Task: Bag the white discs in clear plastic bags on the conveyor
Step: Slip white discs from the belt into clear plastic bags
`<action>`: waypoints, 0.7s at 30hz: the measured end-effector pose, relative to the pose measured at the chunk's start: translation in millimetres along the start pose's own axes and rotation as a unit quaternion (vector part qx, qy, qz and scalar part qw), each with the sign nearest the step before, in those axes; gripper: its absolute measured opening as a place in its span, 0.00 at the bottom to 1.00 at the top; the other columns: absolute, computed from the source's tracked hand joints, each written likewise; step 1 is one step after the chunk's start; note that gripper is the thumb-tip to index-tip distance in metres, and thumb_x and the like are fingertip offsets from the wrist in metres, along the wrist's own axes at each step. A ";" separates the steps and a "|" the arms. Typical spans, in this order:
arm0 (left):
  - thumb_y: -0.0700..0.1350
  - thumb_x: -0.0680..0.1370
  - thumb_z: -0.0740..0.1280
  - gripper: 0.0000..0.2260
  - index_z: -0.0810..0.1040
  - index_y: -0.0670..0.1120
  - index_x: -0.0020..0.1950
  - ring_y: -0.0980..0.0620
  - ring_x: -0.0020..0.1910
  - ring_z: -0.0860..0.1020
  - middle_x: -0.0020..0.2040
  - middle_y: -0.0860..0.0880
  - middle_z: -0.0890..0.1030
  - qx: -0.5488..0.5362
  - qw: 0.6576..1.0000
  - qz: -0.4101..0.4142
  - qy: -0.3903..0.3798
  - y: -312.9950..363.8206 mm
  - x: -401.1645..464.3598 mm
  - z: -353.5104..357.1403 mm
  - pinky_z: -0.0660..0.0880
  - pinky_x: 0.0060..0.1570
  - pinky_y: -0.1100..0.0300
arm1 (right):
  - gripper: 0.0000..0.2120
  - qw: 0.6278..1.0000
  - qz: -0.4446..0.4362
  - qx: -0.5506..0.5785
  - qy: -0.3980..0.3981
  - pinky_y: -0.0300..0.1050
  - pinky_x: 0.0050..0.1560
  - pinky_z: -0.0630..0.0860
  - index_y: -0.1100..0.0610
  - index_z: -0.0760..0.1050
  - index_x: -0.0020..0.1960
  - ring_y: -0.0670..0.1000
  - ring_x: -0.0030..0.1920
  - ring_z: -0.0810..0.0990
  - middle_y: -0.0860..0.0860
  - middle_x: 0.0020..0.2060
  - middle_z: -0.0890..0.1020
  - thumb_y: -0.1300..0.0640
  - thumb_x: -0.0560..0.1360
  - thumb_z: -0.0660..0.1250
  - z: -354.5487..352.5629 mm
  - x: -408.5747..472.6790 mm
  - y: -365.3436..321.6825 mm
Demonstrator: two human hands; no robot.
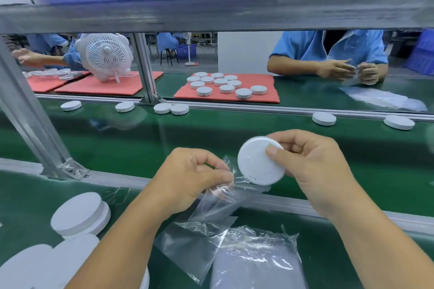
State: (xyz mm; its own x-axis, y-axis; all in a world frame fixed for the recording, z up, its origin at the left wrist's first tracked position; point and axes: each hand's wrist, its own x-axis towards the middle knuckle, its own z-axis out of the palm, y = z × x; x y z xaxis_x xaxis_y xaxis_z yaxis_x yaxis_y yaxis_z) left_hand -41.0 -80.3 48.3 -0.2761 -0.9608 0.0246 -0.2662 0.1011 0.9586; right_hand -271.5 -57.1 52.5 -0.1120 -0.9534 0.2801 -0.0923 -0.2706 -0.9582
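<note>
1. A white disc (pixel 259 163) sits upright above the green belt (pixel 141 138), gripped by the right hand (pixel 312 162).
2. Just beside it, the left hand (pixel 190 176) pinches a clear bag (pixel 211 213) at its mouth.

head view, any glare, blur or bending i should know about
Head view: wide-angle bends the grey frame beam and rails; glare streaks the clear plastic bag the left hand pinches; stacked discs at lower left are soft; the disc in the right hand is sharp.
</note>
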 end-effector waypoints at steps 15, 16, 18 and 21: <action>0.50 0.74 0.74 0.11 0.87 0.41 0.45 0.39 0.40 0.85 0.45 0.34 0.87 -0.149 0.988 -0.039 0.003 -3.8 0.1 17.5 0.84 0.42 0.47 | 0.04 0.998 0.001 0.064 -0.002 0.36 0.39 0.80 0.55 0.85 0.49 0.48 0.39 0.86 0.53 0.41 0.88 0.60 0.75 0.73 25.3 -9.7 12.9; 0.51 0.73 0.74 0.14 0.87 0.39 0.46 0.39 0.39 0.84 0.45 0.33 0.86 -0.172 0.983 -0.051 0.030 -4.8 1.5 20.4 0.83 0.41 0.49 | 0.05 0.998 0.001 0.052 -0.031 0.37 0.40 0.80 0.53 0.85 0.50 0.47 0.41 0.87 0.51 0.43 0.88 0.56 0.75 0.72 26.8 -11.5 14.0; 0.52 0.78 0.72 0.16 0.86 0.38 0.48 0.39 0.40 0.82 0.47 0.30 0.85 -0.192 0.976 -0.076 0.073 -5.8 4.8 23.5 0.81 0.45 0.43 | 0.08 0.995 0.027 0.015 -0.091 0.40 0.39 0.82 0.48 0.86 0.52 0.48 0.41 0.87 0.48 0.44 0.88 0.51 0.73 0.74 30.3 -14.8 18.0; 0.55 0.80 0.71 0.13 0.85 0.45 0.48 0.45 0.42 0.88 0.46 0.44 0.88 -0.090 0.986 -0.087 0.114 -9.3 8.6 9.7 0.85 0.47 0.41 | 0.05 0.991 0.026 -0.129 -0.020 0.44 0.36 0.84 0.45 0.87 0.42 0.47 0.37 0.86 0.45 0.36 0.87 0.56 0.73 0.76 21.2 -4.3 31.4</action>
State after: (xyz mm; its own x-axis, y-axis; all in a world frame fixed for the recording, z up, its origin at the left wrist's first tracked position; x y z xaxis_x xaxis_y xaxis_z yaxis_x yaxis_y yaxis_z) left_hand -49.9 -87.0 36.8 -0.0198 -0.9947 -0.1011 -0.1174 -0.0981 0.9882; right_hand -252.9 -64.4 20.0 -0.0849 -0.9711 0.2229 -0.3376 -0.1824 -0.9235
